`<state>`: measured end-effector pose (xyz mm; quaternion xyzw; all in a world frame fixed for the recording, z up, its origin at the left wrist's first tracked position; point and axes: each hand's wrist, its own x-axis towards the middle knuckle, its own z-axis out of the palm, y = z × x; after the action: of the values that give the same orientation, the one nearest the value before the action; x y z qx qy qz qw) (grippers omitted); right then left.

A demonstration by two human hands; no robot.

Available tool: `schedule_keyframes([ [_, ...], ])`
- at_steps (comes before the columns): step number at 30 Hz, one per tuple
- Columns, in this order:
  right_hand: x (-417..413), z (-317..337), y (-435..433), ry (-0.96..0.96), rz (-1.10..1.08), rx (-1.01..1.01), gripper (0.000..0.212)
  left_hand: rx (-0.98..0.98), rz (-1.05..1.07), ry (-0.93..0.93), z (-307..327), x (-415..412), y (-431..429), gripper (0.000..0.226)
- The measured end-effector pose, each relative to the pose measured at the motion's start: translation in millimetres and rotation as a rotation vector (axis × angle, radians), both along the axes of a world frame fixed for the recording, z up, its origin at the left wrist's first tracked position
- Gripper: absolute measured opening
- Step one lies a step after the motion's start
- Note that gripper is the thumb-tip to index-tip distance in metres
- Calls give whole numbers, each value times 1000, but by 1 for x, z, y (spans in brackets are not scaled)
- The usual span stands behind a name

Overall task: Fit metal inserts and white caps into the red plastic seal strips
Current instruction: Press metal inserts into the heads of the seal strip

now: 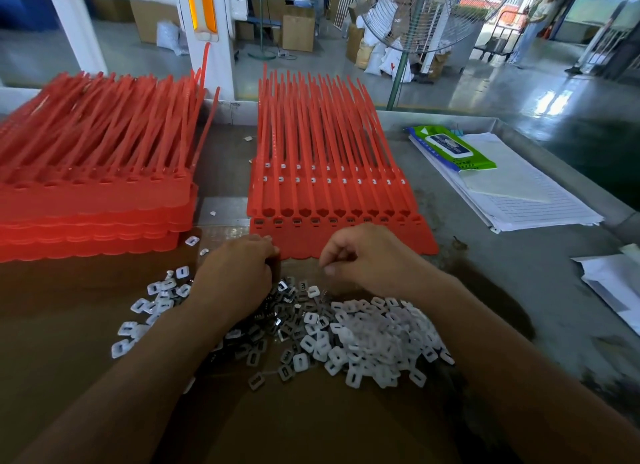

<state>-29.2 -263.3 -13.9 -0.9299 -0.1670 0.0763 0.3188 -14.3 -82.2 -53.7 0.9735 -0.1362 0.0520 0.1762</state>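
A sheet of joined red plastic seal strips [332, 193] lies flat in the middle of the grey desk [485, 256], its tails pointing away and its row of pockets facing the person. The left hand [239, 273] rests knuckles-up at the sheet's near left corner, fingertips against the red edge; whether its grip encloses anything cannot be told. The right hand [363, 256] hovers just before the sheet's near edge with fingers curled and thumb meeting forefinger in a narrow pinch; what it pinches, if anything, is too small to tell. Below both hands, on a brown cardboard sheet [311, 422], lies a loose heap of white caps [374, 339] mixed with dark metal inserts [287, 325], with more caps scattered to the left. A taller stack of red seal strip sheets [93, 193] sits on the desk's left side. On the right lie a green wet-wipe pack [450, 148] and lined papers [526, 193].
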Motion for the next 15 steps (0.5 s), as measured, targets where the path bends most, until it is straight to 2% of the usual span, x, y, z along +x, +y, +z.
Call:
schedule_keyframes([
  [4,11,0,-25,-35,-173,62,22,-12,7,4,0,0,-1,41],
  [11,48,-16,-71,-69,-479,126,26,-31,9,-1,-2,0,0,41],
  [15,63,-22,-85,-121,-580,109,23,-50,20,-2,-1,-1,0,41],
])
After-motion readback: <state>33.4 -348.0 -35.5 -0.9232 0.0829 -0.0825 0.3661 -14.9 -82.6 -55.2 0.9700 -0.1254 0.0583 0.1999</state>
